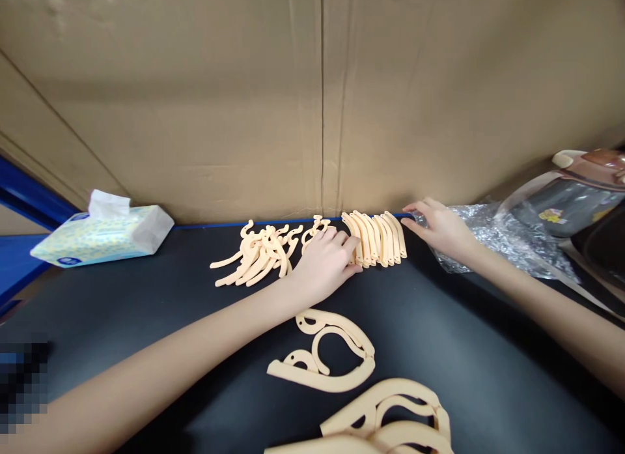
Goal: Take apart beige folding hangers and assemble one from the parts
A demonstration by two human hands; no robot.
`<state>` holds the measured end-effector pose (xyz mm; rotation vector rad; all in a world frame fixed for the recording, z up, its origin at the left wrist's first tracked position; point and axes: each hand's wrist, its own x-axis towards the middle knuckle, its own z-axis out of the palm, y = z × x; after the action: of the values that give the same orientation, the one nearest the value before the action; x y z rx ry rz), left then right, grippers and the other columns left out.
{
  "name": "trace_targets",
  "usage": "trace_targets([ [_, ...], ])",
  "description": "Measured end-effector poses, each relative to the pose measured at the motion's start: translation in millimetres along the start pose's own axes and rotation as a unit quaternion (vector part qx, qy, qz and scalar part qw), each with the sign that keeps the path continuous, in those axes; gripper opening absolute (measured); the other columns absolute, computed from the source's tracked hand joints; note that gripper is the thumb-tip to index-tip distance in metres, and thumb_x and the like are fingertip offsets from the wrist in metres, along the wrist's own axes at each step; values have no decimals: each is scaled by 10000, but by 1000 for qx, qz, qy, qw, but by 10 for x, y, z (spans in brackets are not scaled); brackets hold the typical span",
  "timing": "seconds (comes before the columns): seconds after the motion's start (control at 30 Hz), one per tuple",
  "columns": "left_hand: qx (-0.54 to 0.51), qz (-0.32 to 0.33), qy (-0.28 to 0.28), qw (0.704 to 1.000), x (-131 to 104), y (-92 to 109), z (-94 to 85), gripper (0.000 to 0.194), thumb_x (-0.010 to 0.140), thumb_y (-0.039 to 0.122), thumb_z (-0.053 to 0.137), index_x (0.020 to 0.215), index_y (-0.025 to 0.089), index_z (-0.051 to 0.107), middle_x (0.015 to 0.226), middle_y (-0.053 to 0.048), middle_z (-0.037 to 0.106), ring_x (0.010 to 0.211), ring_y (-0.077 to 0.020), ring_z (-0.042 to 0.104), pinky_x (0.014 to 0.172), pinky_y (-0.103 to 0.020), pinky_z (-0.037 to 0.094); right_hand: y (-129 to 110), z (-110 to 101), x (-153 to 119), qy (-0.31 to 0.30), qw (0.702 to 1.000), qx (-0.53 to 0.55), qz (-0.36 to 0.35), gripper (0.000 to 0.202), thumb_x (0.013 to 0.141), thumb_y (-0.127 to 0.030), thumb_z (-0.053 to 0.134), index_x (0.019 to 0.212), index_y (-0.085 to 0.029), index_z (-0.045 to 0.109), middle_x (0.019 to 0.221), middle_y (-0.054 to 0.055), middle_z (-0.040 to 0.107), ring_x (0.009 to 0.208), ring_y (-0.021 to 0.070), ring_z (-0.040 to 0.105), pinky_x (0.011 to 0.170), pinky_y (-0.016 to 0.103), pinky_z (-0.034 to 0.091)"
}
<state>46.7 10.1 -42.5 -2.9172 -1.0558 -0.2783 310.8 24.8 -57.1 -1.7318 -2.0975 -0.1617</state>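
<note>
A row of beige plastic hanger arms point(378, 239) stands side by side near the back edge of the black table. At its left end my left hand point(326, 262) has thumb and fingers curled about the nearest arm, partly hiding it. My right hand point(442, 231) is just off the row's right end, thumb and forefinger apart and nothing between them. Left of my left hand lies a loose pile of beige hanger hooks point(266, 255). A few more beige pieces point(317, 226) show behind my left hand. Closer to me lies a folded beige hanger point(336, 350).
More folded hangers point(390, 415) overlap at the front edge of the view. A tissue pack point(105, 236) lies at the left. Crumpled clear plastic point(508, 239) and a dark jug-like container point(561, 197) with a strap are at the right. A cardboard wall point(219, 115) rises behind.
</note>
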Motion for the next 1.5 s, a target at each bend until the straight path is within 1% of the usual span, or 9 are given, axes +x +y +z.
trace_targets([
  [0.17,4,11,7,1000,30,12,27,307,881,342,531,1100,129,551,1000,-91,593,978,-235,497,857,-341,382,39,71,-118,-84,995,29,-52,422,912,-457,352,1152,-176,558,1149,109,591,1070,259,545,935,429,426],
  [0.47,7,14,1,1000,9,24,12,346,885,369,516,1109,107,547,1017,-103,592,1010,-249,490,884,-358,378,-206,74,-144,-84,988,2,-128,436,933,-390,352,1299,-186,471,1325,98,486,1194,250,465,1004,434,376],
  [0.73,6,12,-5,1000,-10,26,-9,304,883,357,523,1070,120,562,995,-92,593,983,-238,496,877,-351,377,-135,167,-77,-106,988,7,-112,498,943,-437,293,1333,-165,441,1387,136,418,1269,254,405,1046,450,342],
  [0.9,3,15,1,1000,0,21,5,322,881,363,526,1092,122,553,974,-90,597,967,-237,497,857,-353,381,-95,191,-103,-100,993,27,-57,610,917,-513,310,1384,-123,353,1443,163,346,1349,270,294,1085,468,295],
  [1.07,9,21,0,1000,5,33,-1,342,875,365,534,1112,118,549,977,-96,592,962,-242,498,855,-355,383,-168,286,-122,-112,989,85,-42,543,926,-437,311,1379,-143,358,1437,133,373,1358,232,285,1105,440,282],
  [1.27,3,2,-11,1000,-127,29,-32,375,862,366,557,1143,118,538,1018,-92,592,1017,-255,491,886,-362,383,-372,366,-167,-104,990,91,-19,568,930,-460,284,1378,-117,351,1437,170,359,1368,283,245,1090,489,285],
  [1.4,1,-2,4,1000,-246,22,-93,409,857,396,559,1153,116,522,1060,-97,590,1035,-257,485,899,-372,386,-729,104,-263,-41,995,83,-37,562,912,-485,339,1325,-108,403,1432,187,347,1370,329,218,1074,522,272],
  [1.47,-4,-1,19,1000,-299,10,-170,383,874,386,533,1154,125,516,1087,-98,579,1049,-253,476,903,-370,388,-1004,-115,-372,-24,990,112,-81,386,929,-437,349,1155,-186,536,1254,119,536,1208,264,464,999,439,383],
  [1.5,-3,-6,31,999,-323,-2,-219,356,886,368,516,1151,130,515,1095,-98,575,1046,-251,474,896,-370,393,-1148,-215,-441,-62,984,133,-100,329,933,-428,353,993,-209,592,1070,82,622,1034,222,570,888,379,457],
])
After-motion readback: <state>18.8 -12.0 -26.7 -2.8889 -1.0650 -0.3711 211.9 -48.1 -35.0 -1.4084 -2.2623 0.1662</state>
